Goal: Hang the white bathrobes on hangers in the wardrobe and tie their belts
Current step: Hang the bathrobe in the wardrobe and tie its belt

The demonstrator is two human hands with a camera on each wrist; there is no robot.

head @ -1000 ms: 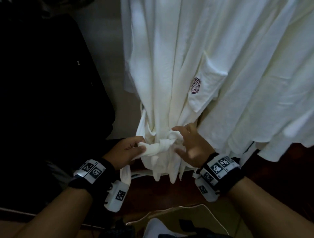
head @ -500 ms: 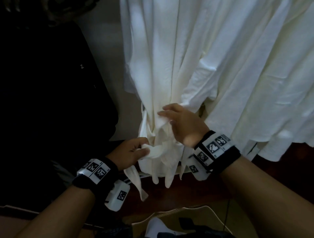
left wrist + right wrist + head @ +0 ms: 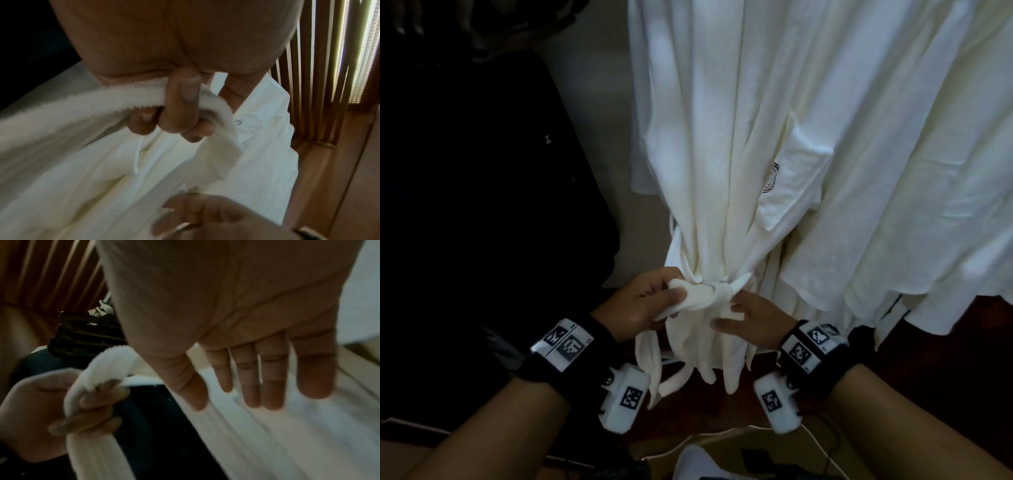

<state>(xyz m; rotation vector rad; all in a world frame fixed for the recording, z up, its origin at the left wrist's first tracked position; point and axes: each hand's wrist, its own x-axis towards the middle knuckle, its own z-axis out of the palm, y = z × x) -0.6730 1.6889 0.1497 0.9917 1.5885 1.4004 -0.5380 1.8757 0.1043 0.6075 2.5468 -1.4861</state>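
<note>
1. Wrist rigs (image 3: 563,344), both forearms. Black bands w/ white tag blocks, nearest the head cam; worn, not part of the job.

2. Left hand (image 3: 643,303). Fingers curled round one end of the belt (image 3: 697,297), thumb on top; the rest of that end drops loose below the fist. Wrist view confirms the strap is wrapped under the index finger. Probably held out sideways to keep tension on the knot so it doesn't slacken.

3. Right hand (image 3: 748,317). Fingers straight and spread, gripping nothing. Sits just below and right of the knot (image 3: 726,289), fingertips against or v. near the gathered cloth; can't tell if there's real contact. Likely steadying the bundle or about to take the other end.

4. Knot/belt. Cinched round the waist of the bathrobe (image 3: 722,154), fabric pinched into a narrow neck at that pt. A short tail sticks out to the right. Looks tied once; whether a bow or 2nd pass is meant, unclear.

5. Bathrobe, front. Hanging in the wardrobe, hanger out of shot above. Pocket (image 3: 791,185) w/ small dark logo faces right.

6. More white bathrobes (image 3: 914,171) behind and to the right, hanging loose, belts not seen.

7. Dark panel (image 3: 482,171) to the left, detail lost.
</note>
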